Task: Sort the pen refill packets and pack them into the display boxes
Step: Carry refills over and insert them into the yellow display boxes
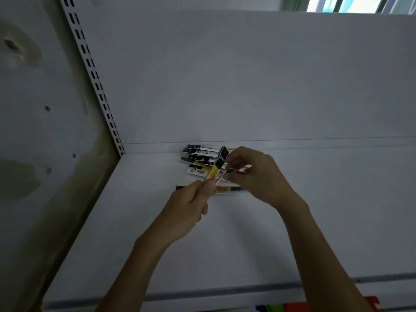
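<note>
A black, white and yellow pen refill packet stands tilted upright above a white shelf. My left hand grips its lower end. My right hand pinches the packet's upper part with curled fingers. Behind both hands, a loose pile of similar refill packets lies flat against the shelf's back wall. One more packet lies flat on the shelf, partly hidden under my hands. No display box is in view.
A white back panel rises behind the shelf. A slotted upright rail runs along the left, next to a stained side wall. Colourful items show below the shelf's front edge at bottom right.
</note>
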`<state>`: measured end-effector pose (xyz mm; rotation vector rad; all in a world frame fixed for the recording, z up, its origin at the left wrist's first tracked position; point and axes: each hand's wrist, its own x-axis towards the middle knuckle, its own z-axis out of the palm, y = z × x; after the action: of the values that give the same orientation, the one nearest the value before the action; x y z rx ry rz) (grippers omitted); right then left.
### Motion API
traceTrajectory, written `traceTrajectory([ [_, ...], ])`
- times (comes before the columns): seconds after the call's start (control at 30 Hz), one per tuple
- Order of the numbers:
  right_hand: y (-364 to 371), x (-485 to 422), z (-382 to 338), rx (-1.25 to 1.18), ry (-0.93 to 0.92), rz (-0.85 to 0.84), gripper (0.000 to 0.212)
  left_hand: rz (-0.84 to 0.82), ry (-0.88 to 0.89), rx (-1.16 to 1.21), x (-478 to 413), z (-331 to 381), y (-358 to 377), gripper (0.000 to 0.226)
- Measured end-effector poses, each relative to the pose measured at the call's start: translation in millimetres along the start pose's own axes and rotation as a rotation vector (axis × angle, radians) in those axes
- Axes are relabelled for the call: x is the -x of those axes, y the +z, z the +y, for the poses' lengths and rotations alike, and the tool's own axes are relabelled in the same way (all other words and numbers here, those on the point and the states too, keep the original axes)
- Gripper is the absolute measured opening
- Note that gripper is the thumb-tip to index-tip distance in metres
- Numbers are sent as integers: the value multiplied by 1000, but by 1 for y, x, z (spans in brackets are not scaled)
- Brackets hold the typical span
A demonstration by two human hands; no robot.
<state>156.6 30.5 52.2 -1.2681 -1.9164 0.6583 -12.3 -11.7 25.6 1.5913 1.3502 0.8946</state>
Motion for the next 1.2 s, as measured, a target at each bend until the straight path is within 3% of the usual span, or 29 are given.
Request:
traceTrajectory([
  [0.17,-23,16,31,78,56,224,28,-57,-6,-53,-14,-7,21,10],
  [0.37,-106,79,85,212,244,472,39,-119,110,26,-29,35,98,21],
  [0.57,-229,181,138,302,432,694,40,-269,341,-73,-34,104,242,17],
  [0.7,-315,269,177,408,519,742,42,-402,490,-74,-26,148,362,21],
  [0.83,-395,345,207,520,627,774,44,-530,520,-45,-17,187,461,12],
  [0.97,-446,382,231,579,667,857,46,-466,590,-171,-20,218,536,13],
  [1.2,-517,367,292,541,618,945,46,-435,646,-174,-63,268,634,26],
])
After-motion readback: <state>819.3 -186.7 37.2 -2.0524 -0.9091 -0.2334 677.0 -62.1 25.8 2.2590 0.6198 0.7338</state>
